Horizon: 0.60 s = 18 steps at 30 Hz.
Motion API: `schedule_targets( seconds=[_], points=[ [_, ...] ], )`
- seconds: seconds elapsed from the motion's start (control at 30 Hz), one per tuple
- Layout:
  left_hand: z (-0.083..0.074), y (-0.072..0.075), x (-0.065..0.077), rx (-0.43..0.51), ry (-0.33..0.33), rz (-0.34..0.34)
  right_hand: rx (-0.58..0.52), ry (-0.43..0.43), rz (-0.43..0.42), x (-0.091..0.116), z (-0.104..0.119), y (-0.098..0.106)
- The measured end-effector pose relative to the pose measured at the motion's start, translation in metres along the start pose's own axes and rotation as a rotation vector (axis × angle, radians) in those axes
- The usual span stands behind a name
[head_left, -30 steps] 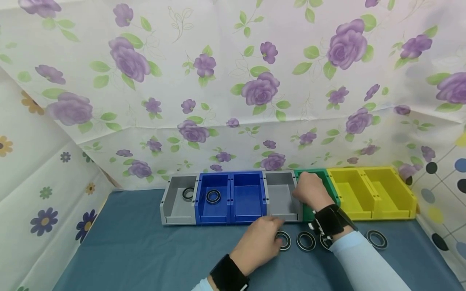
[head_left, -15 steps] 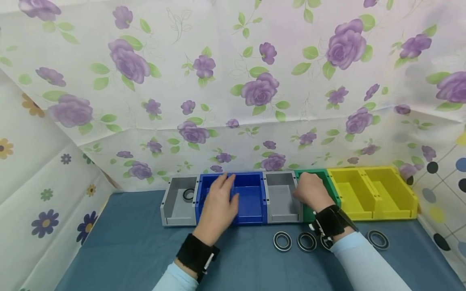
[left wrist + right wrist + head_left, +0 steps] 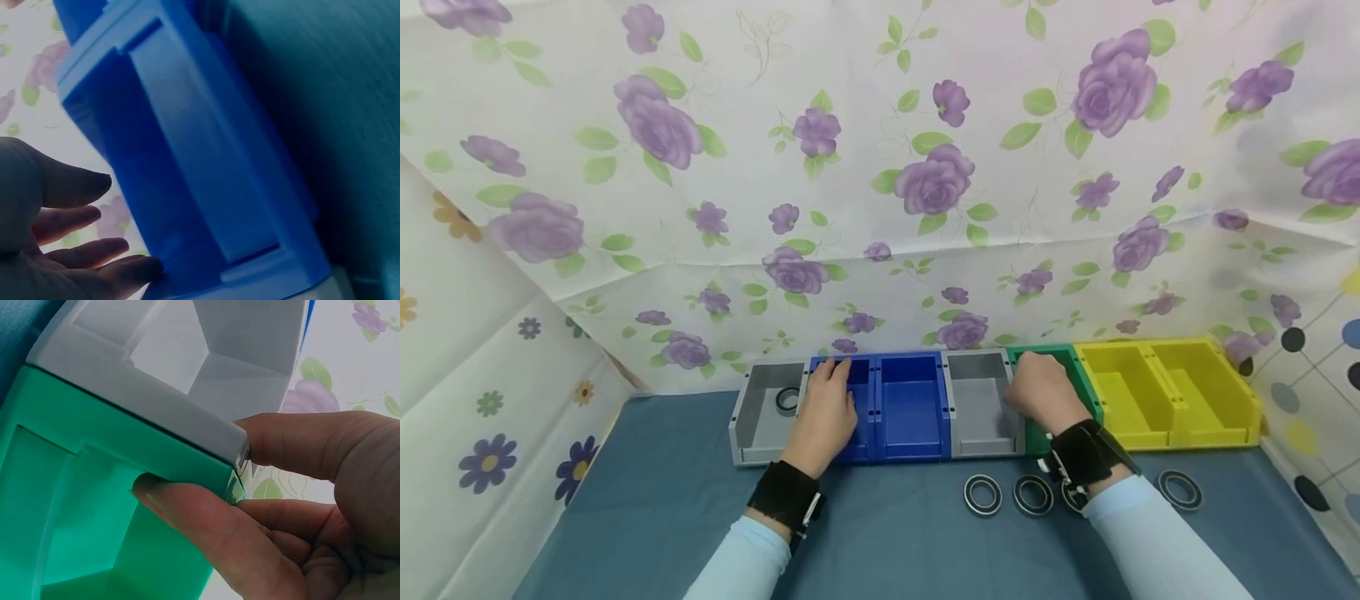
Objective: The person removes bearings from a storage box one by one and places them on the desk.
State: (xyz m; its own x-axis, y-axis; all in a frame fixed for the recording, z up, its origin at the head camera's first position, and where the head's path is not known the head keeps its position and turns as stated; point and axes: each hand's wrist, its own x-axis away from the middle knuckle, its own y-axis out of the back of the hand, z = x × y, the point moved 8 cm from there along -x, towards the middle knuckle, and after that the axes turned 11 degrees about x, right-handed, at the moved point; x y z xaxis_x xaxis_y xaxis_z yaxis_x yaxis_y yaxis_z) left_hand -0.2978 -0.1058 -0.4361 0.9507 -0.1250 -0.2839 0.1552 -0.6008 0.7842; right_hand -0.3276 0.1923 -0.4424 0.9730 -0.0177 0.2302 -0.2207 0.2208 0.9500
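Observation:
My left hand (image 3: 822, 417) reaches over the left blue bin (image 3: 859, 442), fingers extended at its back and left side. In the left wrist view, the thumb and fingers (image 3: 87, 253) are spread apart, one fingertip right at the rim of the blue bin (image 3: 212, 150), with nothing between them. My right hand (image 3: 1047, 392) pinches the adjoining walls of the green bin (image 3: 81, 512) and the grey bin (image 3: 119, 375): its thumb is inside the green one, the index finger against the grey one. A ball bearing (image 3: 779, 403) lies in the far-left grey bin (image 3: 756, 446).
Several bearings lie in a row on the blue cloth, including a left one (image 3: 967, 495), another (image 3: 1018, 496) and a right one (image 3: 1163, 491); one is partly hidden by the right wrist. Two yellow bins (image 3: 1213, 437) end the row at the right. A flowered sheet (image 3: 880, 208) hangs behind.
My left hand has moved from beside the bearings on the cloth up and left to the left blue bin, now covering the bearing seen there earlier. The right hand has stayed at the green bin.

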Motion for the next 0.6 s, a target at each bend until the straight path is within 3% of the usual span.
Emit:
schedule_targets(
  seconds=[0.43, 0.6],
  points=[
    [0.018, -0.029, -0.006, -0.022, 0.162, 0.191, -0.002, 0.016, -0.008, 0.001, 0.000, 0.001],
    [0.018, -0.037, -0.007, -0.034, 0.153, 0.218, 0.002, 0.020, -0.010, 0.000, 0.000, 0.002]
  ],
)
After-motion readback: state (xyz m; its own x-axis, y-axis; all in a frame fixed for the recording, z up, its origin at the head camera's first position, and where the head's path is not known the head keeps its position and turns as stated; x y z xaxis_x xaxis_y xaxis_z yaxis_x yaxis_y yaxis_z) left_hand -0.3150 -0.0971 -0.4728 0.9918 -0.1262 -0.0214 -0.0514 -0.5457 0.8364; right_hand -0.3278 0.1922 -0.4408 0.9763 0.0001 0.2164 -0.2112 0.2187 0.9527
